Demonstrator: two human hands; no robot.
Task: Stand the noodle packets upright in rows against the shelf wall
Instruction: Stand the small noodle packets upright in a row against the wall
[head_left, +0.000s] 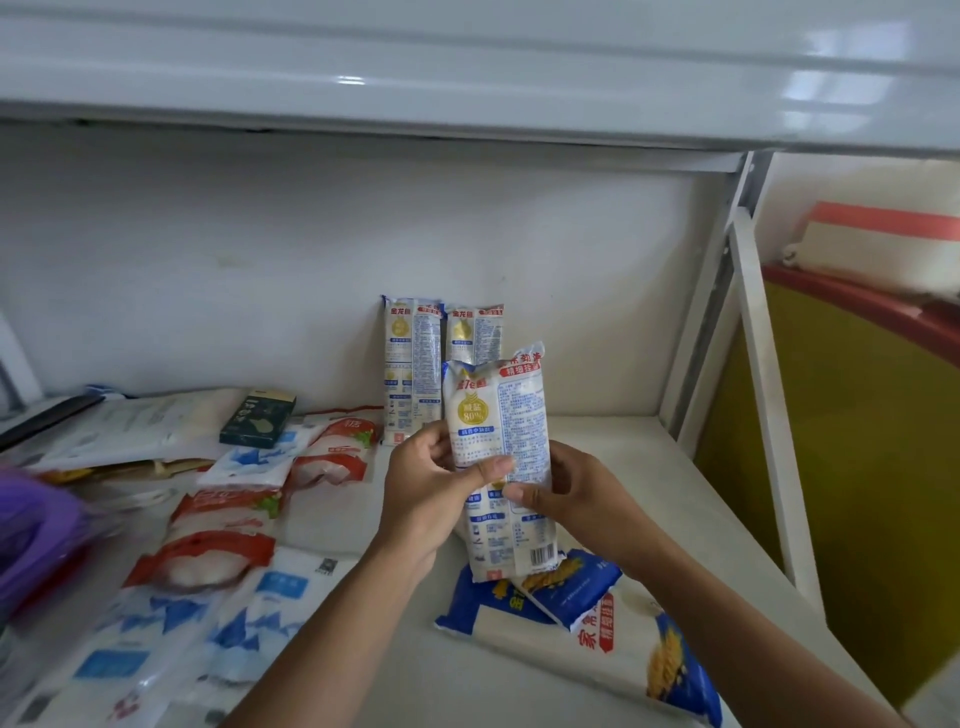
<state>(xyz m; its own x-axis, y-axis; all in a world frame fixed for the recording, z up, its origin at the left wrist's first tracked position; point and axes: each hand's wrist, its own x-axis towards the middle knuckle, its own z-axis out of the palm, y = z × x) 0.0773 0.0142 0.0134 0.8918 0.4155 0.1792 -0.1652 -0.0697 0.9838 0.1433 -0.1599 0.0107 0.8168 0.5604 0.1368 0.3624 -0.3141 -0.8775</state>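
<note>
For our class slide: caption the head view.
Left hand and right hand hold a noodle packet before two standing packets.

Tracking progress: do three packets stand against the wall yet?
No: only two standing packets are there; the held packet isn't placed.

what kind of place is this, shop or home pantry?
Probably a small shop or storeroom, not certain. White metal shelving; identical noodle packets standing against the back wall; several matching blue-and-white bags and red-and-white bags lying flat. Left hand and right hand hold a third noodle packet.
</note>
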